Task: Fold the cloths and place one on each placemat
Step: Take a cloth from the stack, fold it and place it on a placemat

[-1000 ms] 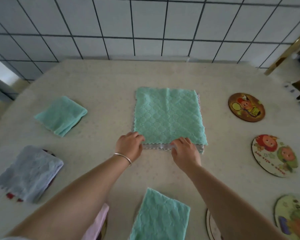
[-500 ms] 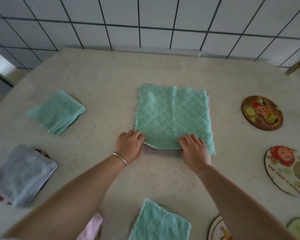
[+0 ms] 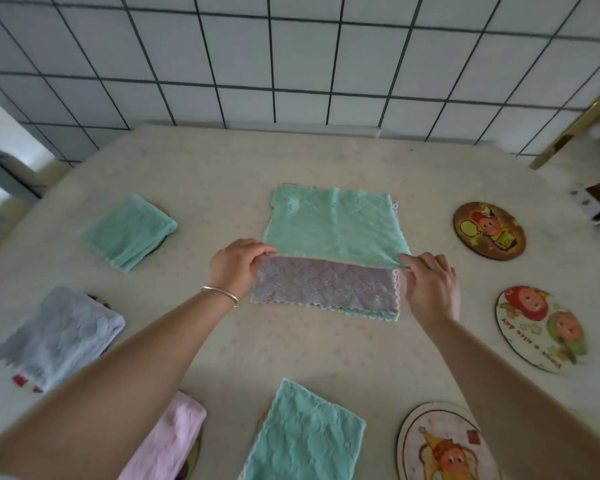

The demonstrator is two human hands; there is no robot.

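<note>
At mid-surface the green cloth lay between both grips, left hand and right hand each pinching a near corner, lifted edge running left-right, above the purple cloth beneath.

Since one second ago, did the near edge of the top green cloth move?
Yes. Both hands lifted the green cloth's near edge toward the tiled wall, uncovering the purple cloth beneath.

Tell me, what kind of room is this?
Probably a kitchen or dining corner at home. A tiled wall stands behind a table, and round cartoon placemats lie on it with small folded cloths, like a table being set.
</note>
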